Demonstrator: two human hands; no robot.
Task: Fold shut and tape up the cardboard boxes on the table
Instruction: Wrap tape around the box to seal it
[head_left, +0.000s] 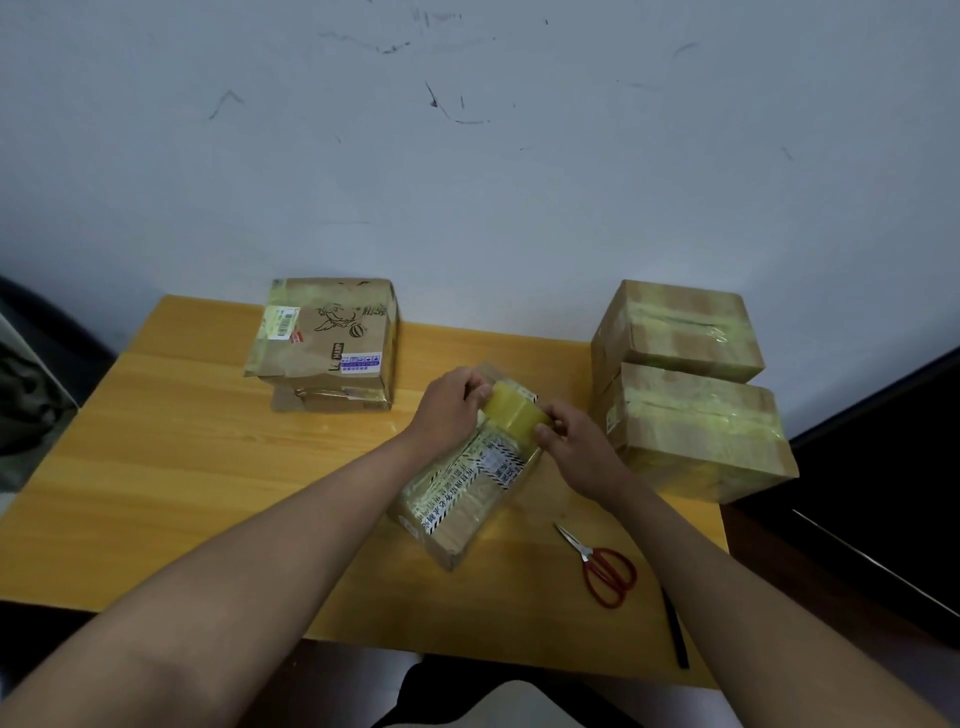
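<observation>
Looking down from the head camera, both forearms reach over a yellow wooden table (182, 467) set against a scuffed white wall (467, 156). The left hand (447, 410) and the right hand (576, 447) each pinch one side of a yellowish roll of tape (517, 413), fingers curled onto it, holding it over the far end of a small cardboard box (462, 499). That box lies at an angle at the table's middle, its top covered in tape and a printed label. Red-handled scissors (597, 566) lie on the table just right of it, nearer the front edge. At the far left stands a taped box with a cartoon print (324, 338), resting on a flatter box. At the right, two taped boxes (691, 395) sit touching, one behind the other.
</observation>
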